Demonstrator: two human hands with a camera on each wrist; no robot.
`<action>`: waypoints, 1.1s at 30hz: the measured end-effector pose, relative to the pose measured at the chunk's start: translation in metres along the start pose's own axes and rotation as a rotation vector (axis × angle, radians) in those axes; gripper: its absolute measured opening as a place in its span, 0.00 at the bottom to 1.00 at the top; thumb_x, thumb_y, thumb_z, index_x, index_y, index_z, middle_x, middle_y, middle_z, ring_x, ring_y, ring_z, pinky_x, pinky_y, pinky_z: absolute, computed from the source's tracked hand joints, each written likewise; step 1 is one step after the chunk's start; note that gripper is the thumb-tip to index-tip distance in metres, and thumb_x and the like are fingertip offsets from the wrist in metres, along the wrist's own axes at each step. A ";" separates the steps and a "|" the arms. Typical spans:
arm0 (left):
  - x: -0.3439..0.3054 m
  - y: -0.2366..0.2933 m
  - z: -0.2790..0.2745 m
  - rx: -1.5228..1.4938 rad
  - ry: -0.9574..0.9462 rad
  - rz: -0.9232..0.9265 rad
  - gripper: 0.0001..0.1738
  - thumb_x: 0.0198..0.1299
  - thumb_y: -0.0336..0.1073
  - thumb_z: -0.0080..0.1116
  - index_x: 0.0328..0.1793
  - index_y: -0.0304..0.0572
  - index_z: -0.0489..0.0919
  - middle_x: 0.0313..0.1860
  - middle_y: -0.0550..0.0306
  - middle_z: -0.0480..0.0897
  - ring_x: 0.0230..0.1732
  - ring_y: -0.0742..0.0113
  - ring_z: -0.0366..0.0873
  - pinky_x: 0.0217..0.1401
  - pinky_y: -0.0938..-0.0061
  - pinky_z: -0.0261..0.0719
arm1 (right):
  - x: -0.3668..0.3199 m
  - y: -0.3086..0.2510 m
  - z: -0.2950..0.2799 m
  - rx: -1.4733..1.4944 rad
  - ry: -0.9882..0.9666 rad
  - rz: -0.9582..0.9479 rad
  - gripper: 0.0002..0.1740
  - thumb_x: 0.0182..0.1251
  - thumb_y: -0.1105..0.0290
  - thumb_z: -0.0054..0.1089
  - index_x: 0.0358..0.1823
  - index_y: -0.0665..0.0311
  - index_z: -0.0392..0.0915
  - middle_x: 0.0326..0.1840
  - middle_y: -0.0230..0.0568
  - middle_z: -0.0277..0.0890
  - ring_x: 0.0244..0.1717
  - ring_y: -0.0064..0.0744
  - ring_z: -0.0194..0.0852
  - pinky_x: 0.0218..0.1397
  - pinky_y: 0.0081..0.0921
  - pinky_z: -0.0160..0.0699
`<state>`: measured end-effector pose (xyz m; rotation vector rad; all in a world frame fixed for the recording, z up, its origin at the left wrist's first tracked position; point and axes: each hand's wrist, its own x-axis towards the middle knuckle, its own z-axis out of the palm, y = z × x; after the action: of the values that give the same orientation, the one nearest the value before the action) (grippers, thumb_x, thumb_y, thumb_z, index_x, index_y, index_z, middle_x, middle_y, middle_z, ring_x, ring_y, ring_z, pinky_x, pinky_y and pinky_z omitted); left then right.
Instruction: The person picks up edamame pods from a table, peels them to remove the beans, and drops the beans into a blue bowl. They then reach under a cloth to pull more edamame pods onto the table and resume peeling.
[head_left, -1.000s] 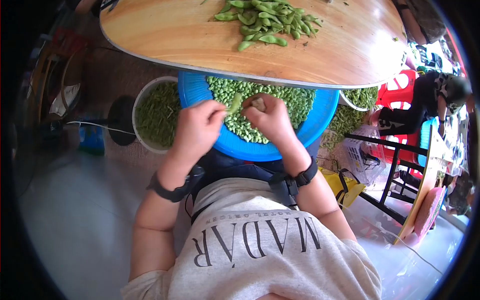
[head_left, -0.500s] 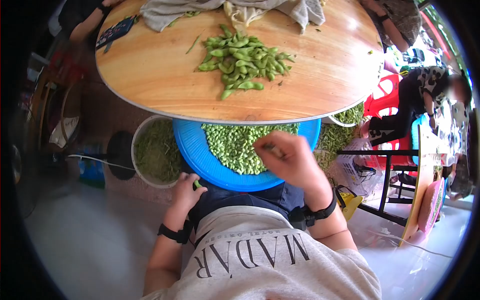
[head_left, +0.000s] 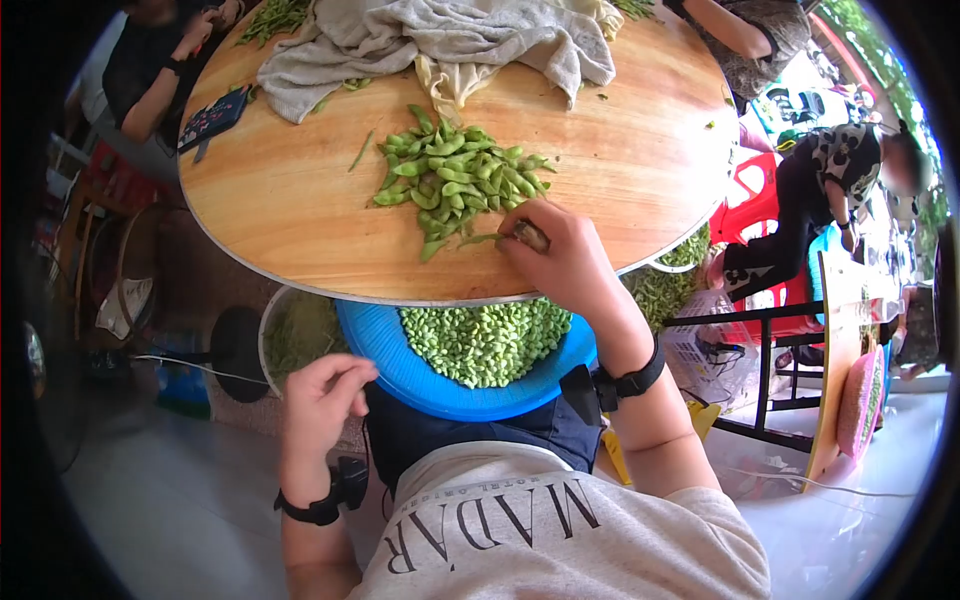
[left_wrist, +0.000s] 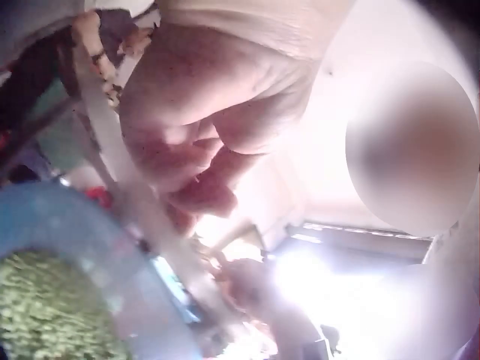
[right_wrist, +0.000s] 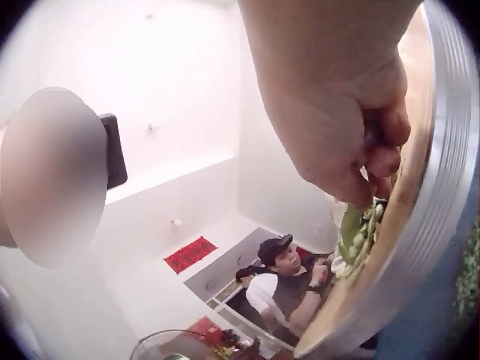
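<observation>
My right hand [head_left: 560,250] is over the front part of the round table [head_left: 300,220], its fingertips pinching a thin green pod [head_left: 481,239] beside the heap of pods [head_left: 455,175]. In the right wrist view the fingers reach down to pods [right_wrist: 351,227] near the table's edge. Something brownish shows between the curled fingers, too small to name. My left hand [head_left: 325,395] hangs left of the blue basin [head_left: 390,365], fingers loosely bent; no object shows in it, nor in the left wrist view [left_wrist: 217,112]. Shelled green beans [head_left: 485,340] lie in the basin.
A grey cloth [head_left: 430,40] and a dark pouch [head_left: 215,118] lie on the table. A bin of green husks [head_left: 300,335] stands left of the basin, beneath the table's edge. People sit around the table and at the right.
My right hand has moved from over the basin up onto the table, to the pods. The green piece in my left hand no longer shows, and that hand is raised a little, further left.
</observation>
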<state>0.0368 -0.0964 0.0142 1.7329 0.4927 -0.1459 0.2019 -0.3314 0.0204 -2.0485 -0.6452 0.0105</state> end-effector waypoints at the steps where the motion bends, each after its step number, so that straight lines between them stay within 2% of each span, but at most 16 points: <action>1: 0.003 0.016 0.013 -0.047 -0.025 0.059 0.06 0.55 0.27 0.57 0.38 0.33 0.79 0.22 0.62 0.78 0.17 0.81 0.70 0.18 0.88 0.65 | -0.004 -0.005 -0.003 0.032 -0.034 0.030 0.06 0.49 0.75 0.57 0.31 0.65 0.73 0.28 0.50 0.71 0.31 0.53 0.71 0.33 0.37 0.71; 2: 0.006 0.028 0.024 -0.093 -0.049 0.117 0.05 0.55 0.26 0.56 0.37 0.33 0.79 0.28 0.60 0.80 0.17 0.81 0.70 0.17 0.88 0.64 | -0.008 -0.011 -0.007 0.065 -0.069 0.060 0.07 0.49 0.75 0.57 0.31 0.65 0.73 0.27 0.50 0.71 0.31 0.52 0.71 0.33 0.36 0.71; 6: 0.031 0.042 0.054 0.034 0.072 0.448 0.09 0.50 0.24 0.60 0.40 0.33 0.79 0.29 0.57 0.78 0.18 0.75 0.72 0.20 0.82 0.69 | -0.035 -0.020 -0.025 0.037 -0.217 -0.021 0.06 0.49 0.75 0.57 0.30 0.67 0.72 0.25 0.49 0.70 0.29 0.52 0.72 0.32 0.35 0.71; 8: 0.042 0.045 0.054 0.265 0.203 0.622 0.10 0.49 0.23 0.60 0.40 0.34 0.79 0.31 0.53 0.78 0.18 0.72 0.73 0.21 0.81 0.70 | -0.058 -0.025 -0.053 -0.095 -0.251 0.102 0.05 0.49 0.75 0.57 0.27 0.68 0.72 0.25 0.49 0.71 0.30 0.51 0.72 0.32 0.35 0.71; 10: 0.056 0.055 0.051 0.369 0.238 0.624 0.12 0.47 0.23 0.62 0.41 0.36 0.79 0.30 0.52 0.77 0.22 0.70 0.74 0.22 0.81 0.71 | -0.084 -0.012 -0.084 -0.286 -0.307 0.314 0.06 0.47 0.75 0.58 0.28 0.68 0.74 0.26 0.50 0.71 0.30 0.51 0.72 0.33 0.35 0.71; 12: 0.074 0.059 0.052 0.389 0.250 0.715 0.14 0.46 0.22 0.62 0.42 0.36 0.79 0.29 0.56 0.76 0.24 0.75 0.73 0.22 0.84 0.68 | -0.113 0.000 -0.105 -0.498 -0.157 0.351 0.09 0.46 0.75 0.59 0.31 0.68 0.77 0.26 0.50 0.71 0.30 0.49 0.72 0.33 0.35 0.71; 13: 0.088 0.057 0.055 0.540 0.286 0.867 0.15 0.46 0.23 0.62 0.43 0.39 0.79 0.28 0.56 0.76 0.25 0.72 0.74 0.23 0.82 0.69 | -0.119 0.000 -0.109 -0.505 -0.095 0.409 0.10 0.46 0.75 0.60 0.33 0.68 0.78 0.26 0.49 0.71 0.29 0.48 0.73 0.33 0.34 0.71; 16: 0.109 0.054 0.059 0.725 0.153 0.901 0.16 0.48 0.24 0.60 0.46 0.41 0.79 0.28 0.56 0.76 0.25 0.69 0.75 0.23 0.82 0.70 | -0.126 0.000 -0.110 -0.421 0.043 0.438 0.10 0.48 0.75 0.61 0.34 0.69 0.77 0.26 0.47 0.72 0.25 0.39 0.72 0.31 0.28 0.70; 17: 0.120 0.049 0.056 0.675 0.175 1.013 0.13 0.51 0.25 0.58 0.46 0.37 0.78 0.28 0.56 0.78 0.23 0.71 0.75 0.21 0.84 0.69 | -0.123 -0.002 -0.103 -0.352 0.086 0.433 0.10 0.48 0.76 0.61 0.34 0.70 0.77 0.26 0.47 0.73 0.24 0.36 0.72 0.30 0.27 0.70; 20: 0.108 0.056 0.042 -0.069 0.129 0.503 0.09 0.54 0.26 0.56 0.42 0.34 0.77 0.28 0.55 0.80 0.18 0.75 0.73 0.18 0.87 0.67 | -0.109 -0.003 -0.083 -0.094 0.120 0.306 0.07 0.51 0.76 0.62 0.33 0.70 0.77 0.24 0.41 0.74 0.25 0.26 0.71 0.29 0.22 0.69; 21: 0.096 0.063 0.035 -0.237 0.076 0.340 0.07 0.56 0.27 0.54 0.41 0.34 0.75 0.29 0.55 0.80 0.14 0.79 0.70 0.16 0.88 0.65 | -0.101 -0.009 -0.072 0.065 0.085 0.371 0.07 0.53 0.75 0.61 0.34 0.69 0.77 0.24 0.38 0.74 0.25 0.23 0.70 0.28 0.20 0.68; 26: 0.053 0.058 0.047 -0.515 -0.159 0.114 0.08 0.56 0.27 0.53 0.41 0.34 0.74 0.28 0.55 0.80 0.16 0.77 0.72 0.17 0.87 0.66 | -0.046 -0.035 -0.009 0.597 -0.060 0.417 0.10 0.59 0.68 0.59 0.37 0.68 0.78 0.22 0.30 0.74 0.23 0.12 0.64 0.24 0.15 0.64; 28: 0.038 0.056 0.058 -0.490 -0.221 0.062 0.05 0.55 0.27 0.54 0.39 0.34 0.75 0.29 0.54 0.81 0.17 0.75 0.72 0.20 0.85 0.69 | -0.036 -0.031 0.010 0.529 -0.115 0.408 0.12 0.59 0.67 0.58 0.39 0.69 0.77 0.22 0.30 0.74 0.22 0.12 0.64 0.23 0.17 0.65; 30: 0.028 0.037 0.063 -0.034 -0.053 0.380 0.08 0.53 0.26 0.55 0.40 0.34 0.75 0.28 0.53 0.80 0.21 0.71 0.75 0.21 0.81 0.67 | -0.039 -0.038 0.011 0.556 -0.140 0.325 0.13 0.58 0.67 0.58 0.40 0.69 0.76 0.20 0.32 0.73 0.22 0.13 0.64 0.22 0.20 0.65; 32: 0.025 0.045 0.070 0.489 0.122 0.924 0.09 0.49 0.23 0.56 0.39 0.32 0.77 0.26 0.52 0.79 0.24 0.68 0.76 0.24 0.77 0.68 | -0.047 -0.026 0.023 0.577 -0.040 0.216 0.13 0.57 0.66 0.58 0.38 0.70 0.75 0.19 0.37 0.72 0.22 0.17 0.65 0.23 0.23 0.67; 33: 0.019 0.047 0.074 0.520 0.079 0.862 0.10 0.47 0.22 0.57 0.39 0.32 0.77 0.26 0.50 0.79 0.25 0.67 0.76 0.26 0.77 0.70 | -0.050 -0.020 0.033 0.577 -0.001 0.177 0.13 0.57 0.66 0.58 0.37 0.71 0.75 0.19 0.40 0.72 0.22 0.20 0.66 0.24 0.25 0.67</action>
<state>0.0854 -0.1697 0.0335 2.3174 -0.2972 0.4491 0.1415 -0.3197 0.0065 -1.5373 -0.3974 0.2708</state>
